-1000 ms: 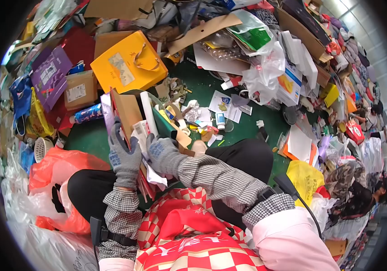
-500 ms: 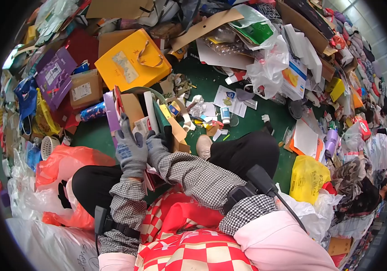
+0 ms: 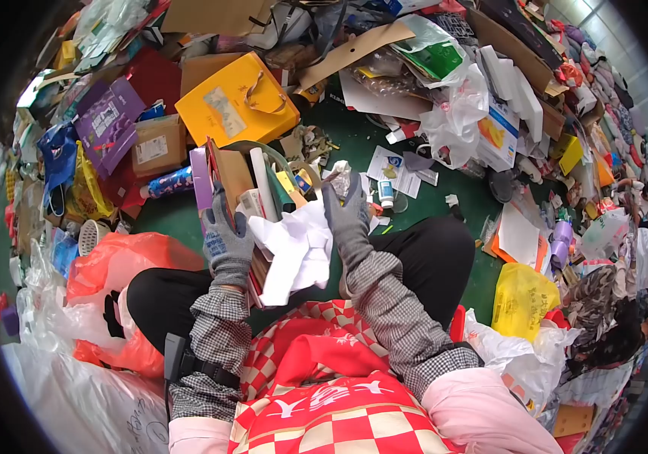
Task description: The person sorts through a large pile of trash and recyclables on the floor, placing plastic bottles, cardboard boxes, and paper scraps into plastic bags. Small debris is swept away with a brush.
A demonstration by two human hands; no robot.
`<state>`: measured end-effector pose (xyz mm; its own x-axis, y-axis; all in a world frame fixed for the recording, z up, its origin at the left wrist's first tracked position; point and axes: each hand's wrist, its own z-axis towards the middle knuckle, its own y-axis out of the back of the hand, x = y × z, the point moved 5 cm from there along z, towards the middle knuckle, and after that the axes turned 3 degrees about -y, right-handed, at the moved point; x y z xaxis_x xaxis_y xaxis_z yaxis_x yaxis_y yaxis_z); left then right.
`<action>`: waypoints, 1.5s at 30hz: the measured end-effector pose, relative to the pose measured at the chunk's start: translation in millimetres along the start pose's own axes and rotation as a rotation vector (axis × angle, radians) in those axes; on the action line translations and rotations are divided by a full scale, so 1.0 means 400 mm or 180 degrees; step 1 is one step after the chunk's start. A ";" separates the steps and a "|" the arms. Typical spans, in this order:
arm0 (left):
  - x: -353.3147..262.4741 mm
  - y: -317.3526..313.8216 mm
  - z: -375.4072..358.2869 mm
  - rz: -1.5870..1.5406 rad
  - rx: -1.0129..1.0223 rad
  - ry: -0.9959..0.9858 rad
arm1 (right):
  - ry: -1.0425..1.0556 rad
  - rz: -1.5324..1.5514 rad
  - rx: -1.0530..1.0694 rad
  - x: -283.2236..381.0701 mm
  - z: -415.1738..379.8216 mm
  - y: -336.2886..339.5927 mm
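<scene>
A stack of flat cardboard and paper pieces [image 3: 234, 180] stands on edge between my knees, with purple, brown, white and green edges showing. My left hand [image 3: 229, 242], in a grey work glove, grips the near left side of this stack, thumb and fingers on either side of some pieces. A creased white paper sheet [image 3: 293, 250] lies loosely over the near right part. Beside that sheet is my gloved right hand [image 3: 348, 216], thumb and fingers spread apart. Crumpled whitish material [image 3: 341, 180] shows between its fingers, seemingly on the floor beyond.
Beyond the stack stands a yellow gift box [image 3: 237, 98], near a brown carton [image 3: 159, 146] and purple packaging [image 3: 108, 121]. A small white-and-blue bottle [image 3: 386, 194] is on the green floor. Red plastic bags [image 3: 131, 265] lie left, a yellow bag [image 3: 519, 303] right. Another person [image 3: 619, 325] is at far right.
My right hand has moved right, away from my left hand and the stack, and opened. The white sheet now shows over the stack. My left hand has slid slightly down along the left side.
</scene>
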<state>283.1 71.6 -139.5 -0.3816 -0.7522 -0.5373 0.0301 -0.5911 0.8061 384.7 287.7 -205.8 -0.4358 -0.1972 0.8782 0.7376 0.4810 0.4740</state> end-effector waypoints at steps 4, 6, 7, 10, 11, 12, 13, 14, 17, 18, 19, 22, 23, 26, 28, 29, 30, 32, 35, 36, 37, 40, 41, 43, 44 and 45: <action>-0.008 0.008 -0.001 -0.0065 0.0085 0.0102 | -0.2213 0.2602 0.1482 -0.131 0.012 -0.173; 0.010 0.001 -0.001 -0.0151 -0.0047 -0.0009 | -0.2033 0.2006 0.0919 -0.287 0.100 -0.306; 0.015 0.003 0.000 -0.0199 -0.0113 -0.0075 | -0.1744 0.1718 0.0648 -0.169 0.068 -0.234; -0.001 0.064 -0.026 -0.0526 -0.0244 -0.0128 | -0.1851 0.1106 0.0384 -0.257 0.105 -0.280; -0.018 0.097 -0.036 -0.0633 -0.0284 -0.0158 | -0.2006 0.0892 0.0261 -0.307 0.126 -0.309; -0.043 0.132 -0.061 -0.1465 0.0207 0.0650 | -0.2095 0.0607 0.0499 -0.313 0.132 -0.305; -0.053 0.155 -0.087 -0.0818 0.0166 0.0216 | -0.2059 0.0921 0.0830 -0.337 0.139 -0.336; -0.061 0.171 -0.118 -0.0175 0.0119 -0.0212 | -0.2008 0.1230 0.1161 -0.361 0.142 -0.368; -0.142 0.242 -0.169 0.1210 0.0023 -0.1029 | -0.0914 0.1385 0.1135 -0.247 0.083 -0.269; -0.175 0.256 -0.178 0.1588 -0.0004 -0.1219 | 0.0049 0.1119 0.0962 -0.228 0.086 -0.245; -0.206 0.232 -0.189 0.1290 0.0352 -0.1614 | -0.0191 0.1785 0.1004 -0.184 0.074 -0.226; -0.250 0.121 -0.241 0.0665 0.1384 -0.2612 | -0.0966 0.3513 0.0851 -0.020 0.018 -0.139; -0.225 0.034 -0.259 0.0656 0.1687 -0.2831 | -0.1239 0.3863 0.0713 0.005 0.005 -0.112; -0.158 -0.045 -0.206 0.1072 0.2288 -0.2100 | -0.0786 0.3770 0.0845 0.045 0.031 -0.008; -0.134 -0.062 -0.161 0.1405 0.2416 -0.1850 | -0.0829 0.3868 0.0995 0.008 0.042 0.015; -0.134 -0.051 -0.138 0.1471 0.2551 -0.1579 | -0.0877 0.3918 0.1085 -0.006 0.038 0.018; -0.112 -0.058 -0.113 0.1570 0.2581 -0.1364 | -0.0921 0.3973 0.1184 -0.016 0.035 0.013; -0.057 -0.090 -0.074 0.1754 0.2631 -0.0960 | -0.1025 0.3902 0.1355 -0.027 0.025 0.011; -0.004 -0.142 -0.042 0.2259 0.2431 -0.0319 | -0.1161 0.4010 0.1550 -0.002 -0.004 0.017; 0.006 -0.168 -0.036 0.2250 0.2301 -0.0287 | -0.1142 0.3909 0.1697 0.025 -0.025 0.027; 0.022 -0.198 -0.035 0.2243 0.2176 -0.0259 | -0.1125 0.3809 0.1836 0.055 -0.047 0.035; 0.053 -0.252 -0.053 0.2219 0.1827 -0.0144 | -0.0735 0.3359 0.2034 0.099 -0.085 0.061; 0.049 -0.251 -0.050 0.2208 0.1704 -0.0105 | -0.0611 0.3215 0.2080 0.113 -0.094 0.072; 0.065 -0.247 -0.039 0.1466 0.1582 0.1177 | -0.0574 0.3259 0.2125 0.122 -0.085 0.087; 0.063 -0.249 -0.037 0.1465 0.1633 0.1136 | -0.0568 0.3380 0.2090 0.110 -0.074 0.083; 0.064 -0.249 -0.038 0.1464 0.1684 0.1108 | -0.0567 0.3498 0.2065 0.101 -0.067 0.082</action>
<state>284.4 106.8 -237.2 -0.1233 -0.9876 -0.0972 -0.3627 -0.0463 0.9307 405.0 272.4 -153.0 0.1376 0.6569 0.7413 0.3890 0.6524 -0.6504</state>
